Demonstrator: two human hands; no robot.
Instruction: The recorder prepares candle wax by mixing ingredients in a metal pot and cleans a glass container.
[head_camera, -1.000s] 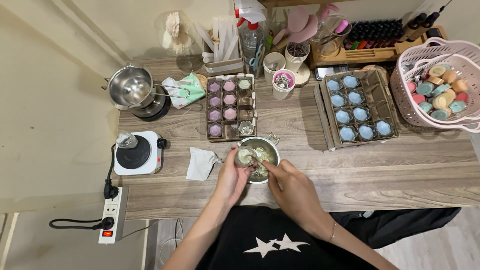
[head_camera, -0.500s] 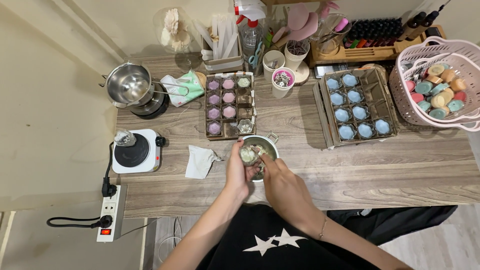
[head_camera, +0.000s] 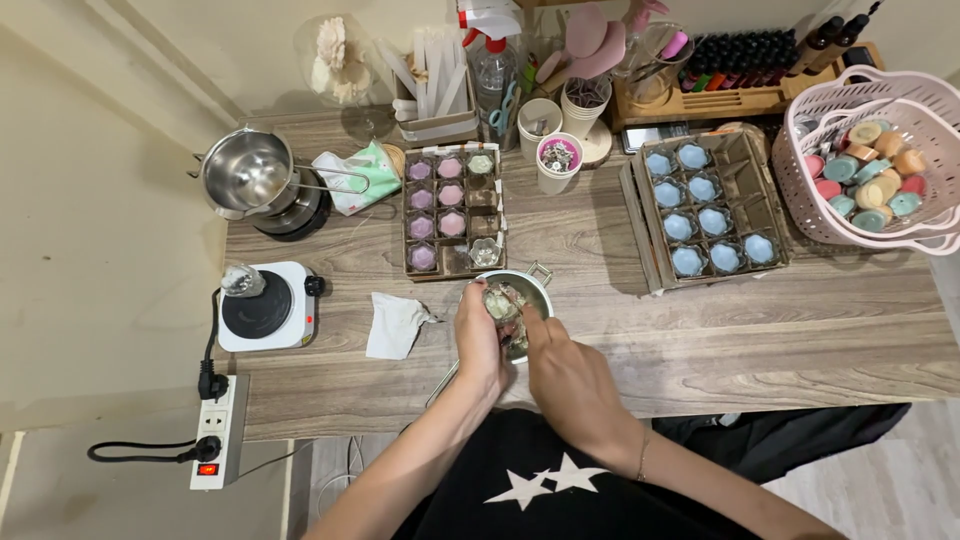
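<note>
My left hand (head_camera: 478, 340) holds a small clear glass cup (head_camera: 499, 301) tilted over a little steel pot (head_camera: 530, 283) at the table's near middle. My right hand (head_camera: 562, 370) reaches into the cup with its fingers, pinching a thin stick that is mostly hidden. The pot holds pale waxy bits. Just behind it stands a cardboard tray (head_camera: 448, 212) of small pink and purple filled cups.
A crumpled white cloth (head_camera: 395, 324) lies left of the pot. A white hot plate (head_camera: 264, 306), a power strip (head_camera: 215, 430) and a steel pan (head_camera: 247, 180) sit at left. A tray of blue cups (head_camera: 706, 208) and a pink basket (head_camera: 875, 160) are at right.
Both hands have drawn slightly nearer together over the pot, and the glass cup has tipped further toward the pot. The view has shifted a little.
</note>
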